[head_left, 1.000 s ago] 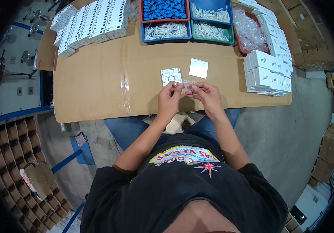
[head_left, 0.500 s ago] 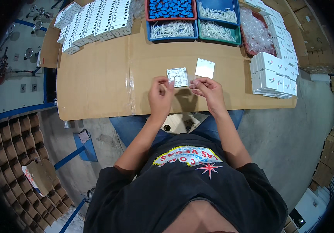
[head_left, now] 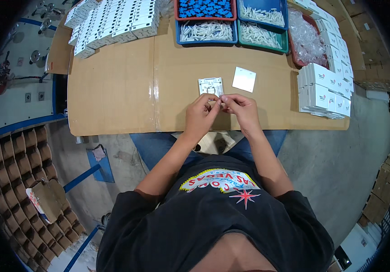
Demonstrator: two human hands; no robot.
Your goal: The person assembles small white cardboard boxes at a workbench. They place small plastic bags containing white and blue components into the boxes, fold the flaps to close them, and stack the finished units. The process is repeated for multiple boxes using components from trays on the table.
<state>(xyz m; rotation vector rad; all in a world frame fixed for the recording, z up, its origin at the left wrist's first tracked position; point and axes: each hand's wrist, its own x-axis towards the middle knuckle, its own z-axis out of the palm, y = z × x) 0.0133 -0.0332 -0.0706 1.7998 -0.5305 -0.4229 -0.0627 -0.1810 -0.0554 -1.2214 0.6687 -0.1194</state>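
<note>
1. Head view: left hand (head_left: 200, 114) and right hand (head_left: 241, 109) pinch a tiny clear bag (head_left: 217, 100) between them, above the bench (head_left: 127, 90).
2. Step, I think: working the bag.
3. Next needs gentle fingers near the white plate (head_left: 211, 85).

Left hand (head_left: 200, 114), right hand (head_left: 241, 108) shifted nearer white card (head_left: 211, 85).

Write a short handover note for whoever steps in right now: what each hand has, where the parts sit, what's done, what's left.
Left hand and right hand pinch a small clear piece together, just above the cardboard-covered table.
White square plate lies just beyond the fingers, white card to its right.
Done: white boxes stacked at right.
Left: piece in hand not yet set down; part bins at far edge hold stock.
</note>
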